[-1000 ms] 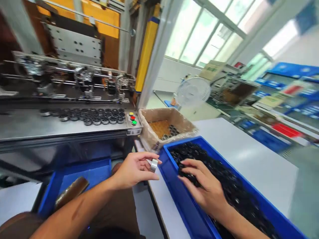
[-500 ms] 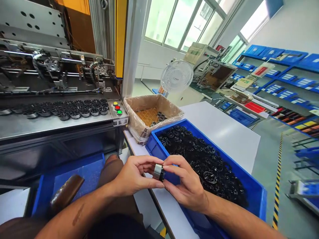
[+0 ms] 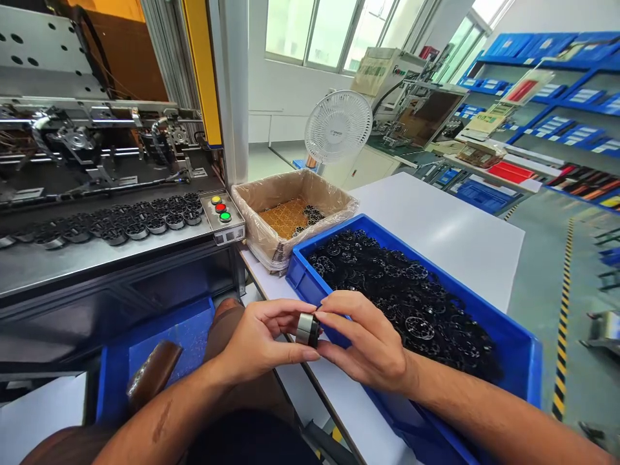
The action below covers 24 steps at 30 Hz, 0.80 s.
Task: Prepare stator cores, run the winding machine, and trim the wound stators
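Between my two hands is a small metal ring with a black plastic part [image 3: 307, 330] fitted at its right side. My left hand [image 3: 264, 336] is closed on the silver ring, thumb below and fingers above. From the right, my right hand [image 3: 365, 339] pinches the black side with its thumb and fingertips. Below and beyond my hands stands a blue bin [image 3: 310, 274] heaped with black round plastic parts [image 3: 387, 284]. Several similar ring assemblies [image 3: 138, 226] stand in rows on the metal machine table at the left.
A plastic-lined box [image 3: 252, 213] with some parts stands behind the blue bin. A button panel [image 3: 223, 219] is on the machine's corner. A white fan [image 3: 338, 126] stands beyond. Low at the left, a brown roll [image 3: 154, 374] lies in a blue tray [image 3: 191, 342].
The camera view has shifted slightly. My right hand's fingers have closed in more over the black part, and the ring is turned a little; both hands still hold it.
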{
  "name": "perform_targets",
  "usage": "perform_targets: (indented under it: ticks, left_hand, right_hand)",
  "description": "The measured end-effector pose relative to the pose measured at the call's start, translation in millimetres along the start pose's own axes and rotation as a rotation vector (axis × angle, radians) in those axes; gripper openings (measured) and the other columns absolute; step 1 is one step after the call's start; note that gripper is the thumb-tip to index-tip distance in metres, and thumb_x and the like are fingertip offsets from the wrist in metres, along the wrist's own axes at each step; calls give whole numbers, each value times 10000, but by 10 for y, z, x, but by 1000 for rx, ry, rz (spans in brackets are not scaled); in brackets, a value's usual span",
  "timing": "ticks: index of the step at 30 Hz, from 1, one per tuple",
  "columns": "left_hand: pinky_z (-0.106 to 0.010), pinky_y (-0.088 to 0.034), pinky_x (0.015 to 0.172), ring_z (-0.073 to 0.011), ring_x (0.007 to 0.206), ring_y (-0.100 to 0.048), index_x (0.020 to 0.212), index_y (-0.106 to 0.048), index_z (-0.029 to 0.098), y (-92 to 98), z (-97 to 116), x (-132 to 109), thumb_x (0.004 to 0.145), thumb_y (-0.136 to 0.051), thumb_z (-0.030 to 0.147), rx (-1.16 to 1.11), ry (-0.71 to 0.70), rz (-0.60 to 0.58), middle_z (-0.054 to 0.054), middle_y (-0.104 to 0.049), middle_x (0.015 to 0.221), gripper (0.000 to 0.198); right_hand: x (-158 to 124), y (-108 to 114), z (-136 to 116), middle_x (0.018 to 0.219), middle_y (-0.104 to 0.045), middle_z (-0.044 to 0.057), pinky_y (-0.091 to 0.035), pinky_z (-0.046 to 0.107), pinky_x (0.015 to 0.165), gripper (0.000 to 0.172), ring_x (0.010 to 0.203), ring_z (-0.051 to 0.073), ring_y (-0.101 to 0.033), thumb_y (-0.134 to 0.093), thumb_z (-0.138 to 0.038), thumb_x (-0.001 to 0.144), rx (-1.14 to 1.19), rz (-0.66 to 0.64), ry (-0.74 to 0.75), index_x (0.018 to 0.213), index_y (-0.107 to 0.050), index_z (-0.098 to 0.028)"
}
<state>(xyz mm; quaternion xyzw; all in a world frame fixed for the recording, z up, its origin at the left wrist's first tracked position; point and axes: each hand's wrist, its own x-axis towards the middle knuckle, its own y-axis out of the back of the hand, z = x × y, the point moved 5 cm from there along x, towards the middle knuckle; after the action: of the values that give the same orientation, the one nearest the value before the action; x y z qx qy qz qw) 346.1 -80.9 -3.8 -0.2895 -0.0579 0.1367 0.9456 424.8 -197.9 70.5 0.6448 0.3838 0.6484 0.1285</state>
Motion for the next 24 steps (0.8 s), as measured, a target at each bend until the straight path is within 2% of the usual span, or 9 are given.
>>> perform_targets:
  ticks: [4, 9, 13, 19, 24]
  left_hand:
    - [-272, -601, 756, -193, 809, -741, 968, -755, 166, -2, 6, 6, 502, -932, 155, 15, 1, 16, -65, -790, 871, 498]
    - [-253, -599, 734, -178, 778, -737, 971, -756, 165, 2, 28, 10, 513, -932, 173, 25, -12, 11, -56, -788, 834, 491]
    - [-277, -603, 738, -189, 770, -735, 986, -751, 151, 10, 18, 6, 512, -935, 203, 48, -19, 16, -63, -783, 827, 511]
    - [-291, -605, 746, -193, 774, -733, 984, -764, 147, 24, 3, -6, 472, -944, 172, 29, 25, 32, -69, -785, 838, 544]
    - [-212, -585, 708, -176, 779, -734, 977, -785, 172, 37, -8, -38, 455, -943, 144, 72, 76, 30, -56, -791, 835, 547]
  right_hand:
    - [-5, 3, 9, 962, -646, 119, -606, 365, 754, 224, 918, 210, -650, -609, -175, 914, -14, -7, -2, 1133, -578, -139]
    - [-10, -14, 15, 949, -644, 126, -605, 375, 767, 228, 927, 219, -644, -601, -198, 923, -10, -21, 9, 1136, -579, -119]
    - [-10, -32, 1, 954, -644, 132, -601, 371, 764, 232, 924, 215, -634, -600, -119, 899, -2, -34, 22, 1129, -577, -107]
    - [3, 0, 4, 904, -646, 129, -593, 374, 715, 244, 877, 217, -629, -621, -186, 915, -17, -20, 41, 1136, -578, -92]
    - [-21, -33, -78, 891, -660, 128, -582, 354, 704, 188, 856, 212, -632, -588, -211, 940, -45, -33, 85, 1078, -594, -83]
